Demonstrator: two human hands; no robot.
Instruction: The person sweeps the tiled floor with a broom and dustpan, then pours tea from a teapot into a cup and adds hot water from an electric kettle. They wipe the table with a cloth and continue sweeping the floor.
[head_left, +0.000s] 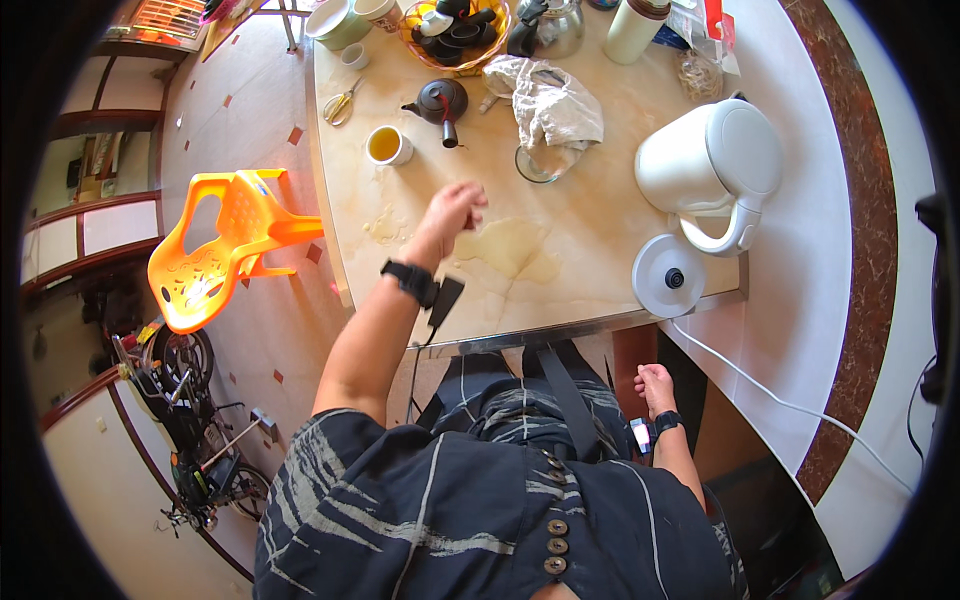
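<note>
My left hand (457, 208) is over the table, fingers curled, with nothing visible in it. Just right of it a pale yellow liquid puddle (510, 244) spreads on the stone-look tabletop. Beyond the hand stand a white cup of yellow liquid (386, 145) and a dark side-handled teapot (442, 102). A crumpled whitish cloth (559, 105) lies partly over a clear glass vessel (536, 166). My right hand (657, 385) hangs below the table's front edge, loosely curled, nothing seen in it. Above it are the white kettle base (668, 276) and a white electric kettle (705, 161).
Scissors (341, 105) lie near the left table edge (330, 195). A basket of dark cups (454, 60), a metal kettle (559, 34) and a cream flask (634, 30) stand at the back. A power cord (787, 405) runs right; an orange plastic chair (232, 247) stands left.
</note>
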